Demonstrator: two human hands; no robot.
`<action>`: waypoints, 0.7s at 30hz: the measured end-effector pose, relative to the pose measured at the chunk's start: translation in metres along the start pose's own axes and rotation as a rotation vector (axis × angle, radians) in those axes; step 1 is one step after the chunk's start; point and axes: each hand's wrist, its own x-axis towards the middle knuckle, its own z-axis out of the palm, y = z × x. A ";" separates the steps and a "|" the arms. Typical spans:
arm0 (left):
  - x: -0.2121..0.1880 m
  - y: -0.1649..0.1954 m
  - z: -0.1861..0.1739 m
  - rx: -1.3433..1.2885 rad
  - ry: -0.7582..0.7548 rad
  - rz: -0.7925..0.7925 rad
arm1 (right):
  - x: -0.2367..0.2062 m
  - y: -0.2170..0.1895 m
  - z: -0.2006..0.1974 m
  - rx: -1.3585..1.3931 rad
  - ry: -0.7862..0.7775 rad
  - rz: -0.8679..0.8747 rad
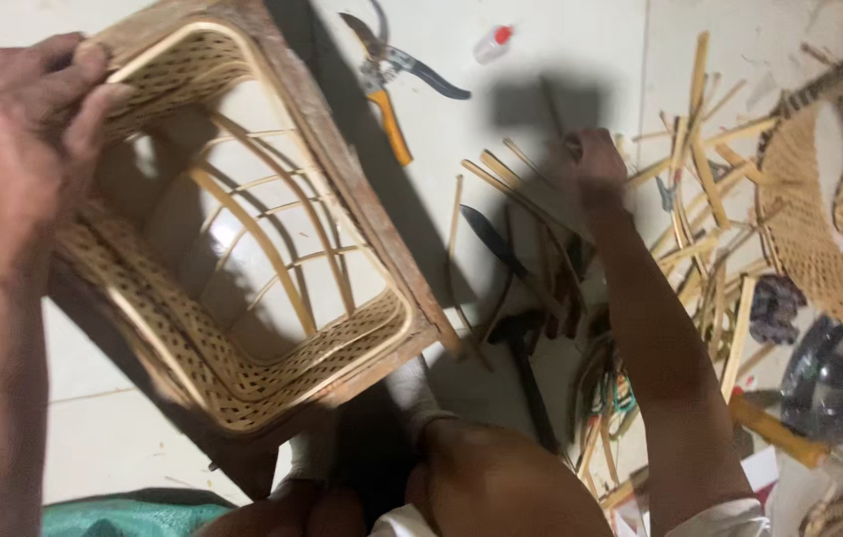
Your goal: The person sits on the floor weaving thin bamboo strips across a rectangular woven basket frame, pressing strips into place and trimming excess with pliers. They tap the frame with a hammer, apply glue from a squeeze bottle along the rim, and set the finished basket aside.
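Hold the square woven basket (243, 229) steady by its rim while the other hand fetches material; a firm grip at one corner keeps the open frame from rocking on the pale floor (561, 60); pick a single strip cleanly from the pile rather than dragging several, since the strips lie crossed over one another.

Left hand (29, 119): fingers curled closed over the upper left corner of the basket rim, thumb side towards the weave; the basket sits tilted in front of the knees, its open bottom ribs visible through the middle.

Right hand (590, 159): reached out to the scattered bamboo strips (700, 209) on the floor, well apart from the basket; the fingers appear closed on or about a thin strip, but the hand is blurred and shadowed, so whether anything is actually gripped cannot be told.

Nearby: pruning shears with an orange handle (392, 89) beyond the basket; a dark-bladed knife (491, 239) beside the strips; finished woven ware (819, 229) at the right edge.
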 end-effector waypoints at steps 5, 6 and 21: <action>-0.002 0.025 0.009 -0.211 0.000 -0.138 | 0.012 -0.048 -0.003 0.427 -0.023 -0.054; 0.002 0.027 0.009 -0.235 0.012 -0.135 | 0.011 -0.052 -0.003 0.412 -0.052 -0.038; 0.000 0.024 0.007 -0.059 -0.013 -0.063 | 0.071 -0.063 -0.085 0.064 0.128 -0.371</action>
